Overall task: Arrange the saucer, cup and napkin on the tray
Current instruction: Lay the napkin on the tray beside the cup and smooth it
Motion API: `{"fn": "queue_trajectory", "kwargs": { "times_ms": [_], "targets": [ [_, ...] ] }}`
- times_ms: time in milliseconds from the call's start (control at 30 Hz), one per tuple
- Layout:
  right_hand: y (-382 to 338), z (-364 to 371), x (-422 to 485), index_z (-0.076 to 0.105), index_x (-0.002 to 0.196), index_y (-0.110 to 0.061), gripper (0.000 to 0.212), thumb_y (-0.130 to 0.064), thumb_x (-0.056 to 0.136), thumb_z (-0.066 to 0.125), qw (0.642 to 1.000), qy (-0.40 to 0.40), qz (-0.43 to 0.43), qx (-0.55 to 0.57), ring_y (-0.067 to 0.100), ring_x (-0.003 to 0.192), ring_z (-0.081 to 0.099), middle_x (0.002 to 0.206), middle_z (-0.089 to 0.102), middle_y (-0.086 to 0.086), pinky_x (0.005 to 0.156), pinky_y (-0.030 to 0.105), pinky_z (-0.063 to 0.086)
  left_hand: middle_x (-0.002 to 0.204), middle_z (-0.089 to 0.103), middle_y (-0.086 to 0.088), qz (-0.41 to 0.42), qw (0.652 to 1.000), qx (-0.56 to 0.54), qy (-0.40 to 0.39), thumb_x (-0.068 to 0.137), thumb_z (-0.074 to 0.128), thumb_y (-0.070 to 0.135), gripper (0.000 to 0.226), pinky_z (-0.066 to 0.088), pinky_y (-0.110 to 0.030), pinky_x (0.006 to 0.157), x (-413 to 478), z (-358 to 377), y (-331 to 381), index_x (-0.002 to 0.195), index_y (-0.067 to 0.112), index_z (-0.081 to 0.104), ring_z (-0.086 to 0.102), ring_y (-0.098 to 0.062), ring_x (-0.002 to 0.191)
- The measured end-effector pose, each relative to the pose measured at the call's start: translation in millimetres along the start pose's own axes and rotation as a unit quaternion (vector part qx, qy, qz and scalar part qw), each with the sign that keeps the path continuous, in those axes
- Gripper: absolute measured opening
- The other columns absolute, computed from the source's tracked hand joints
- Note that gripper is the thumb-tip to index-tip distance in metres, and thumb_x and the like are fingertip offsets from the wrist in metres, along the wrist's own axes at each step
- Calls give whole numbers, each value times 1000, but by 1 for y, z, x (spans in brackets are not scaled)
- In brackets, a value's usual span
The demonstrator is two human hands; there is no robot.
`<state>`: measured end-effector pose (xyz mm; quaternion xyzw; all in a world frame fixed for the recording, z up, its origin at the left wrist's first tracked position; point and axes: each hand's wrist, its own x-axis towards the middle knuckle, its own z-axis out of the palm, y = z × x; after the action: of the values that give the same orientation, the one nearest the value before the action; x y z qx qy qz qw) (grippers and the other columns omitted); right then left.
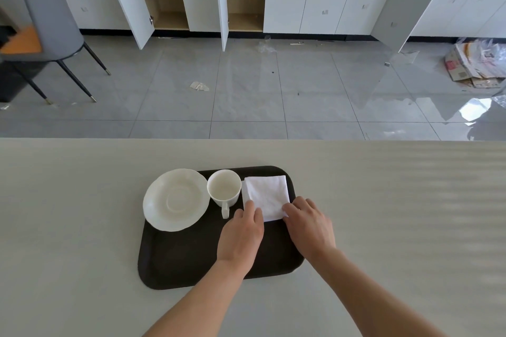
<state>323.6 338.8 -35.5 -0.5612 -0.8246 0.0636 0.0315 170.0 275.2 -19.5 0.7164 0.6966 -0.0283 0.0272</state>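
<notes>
A dark tray point(180, 260) lies on the pale table. A white saucer point(175, 200) rests on its far left corner, overhanging the tray's rim. An empty white cup point(224, 186) stands upright beside it, handle pointing toward me. A folded white napkin point(267, 194) lies flat at the tray's far right. My left hand point(241, 235) rests palm down with its fingertips on the napkin's near left corner. My right hand point(309, 224) touches the napkin's near right edge with its fingertips. Neither hand has lifted the napkin.
The table point(82, 227) ends at a far edge beyond the tray. Past it is a tiled floor, a grey chair point(52, 13) at the far left, white cabinets with some open doors, and flattened cardboard point(476, 63) at the right.
</notes>
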Motion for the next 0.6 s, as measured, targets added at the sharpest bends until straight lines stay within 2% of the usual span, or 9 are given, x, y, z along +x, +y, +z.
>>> {"fn": "queue_trajectory", "kwargs": {
  "times_ms": [67,200,300,433,500,533,600],
  "targets": [
    [-1,0,3,61,74,-18,14,-11,76,72,1000,2,4,0,23,67,54,73,57,-3,41,25,33,103,64,-7,-17,1000,-12,11,57,84,1,47,49,-24,45,4,-2,-1,99,14,67,54,-14,61],
    [-1,2,7,61,75,-17,13,-11,77,73,1000,11,3,17,24,68,55,75,57,-2,42,25,32,124,60,-11,-23,999,-46,1,71,76,7,44,54,-29,55,6,2,-3,113,11,63,58,-17,73],
    [-2,3,10,61,76,-17,12,-12,79,72,999,19,3,33,25,70,55,78,57,-1,42,26,34,142,44,-16,-32,997,-72,-23,87,59,15,46,56,-35,77,9,6,-2,131,7,49,58,-24,95],
    [-2,5,15,64,81,-16,8,-12,81,71,999,25,7,42,25,74,55,83,59,-1,45,27,36,154,25,-21,-32,997,-55,-37,92,48,22,53,48,-38,95,13,8,1,140,3,34,50,-29,113],
    [0,5,16,67,87,-17,11,-12,79,71,997,41,12,57,24,81,55,93,62,-2,49,27,39,154,24,-23,-31,998,-47,-36,91,48,25,55,46,-40,97,11,9,2,140,3,33,47,-32,118],
    [-1,5,16,68,95,-19,19,-13,77,71,997,47,9,65,25,88,57,103,64,-3,53,28,43,154,26,-23,-30,998,-42,-32,90,49,27,57,46,-41,98,10,8,2,140,4,34,46,-33,122],
    [-2,4,21,65,121,-21,44,-20,76,69,996,44,-8,80,25,112,55,130,61,-3,75,33,53,152,31,-23,-25,999,-32,-18,86,54,32,63,46,-43,98,10,7,3,141,5,36,42,-35,129]
  ]
}}
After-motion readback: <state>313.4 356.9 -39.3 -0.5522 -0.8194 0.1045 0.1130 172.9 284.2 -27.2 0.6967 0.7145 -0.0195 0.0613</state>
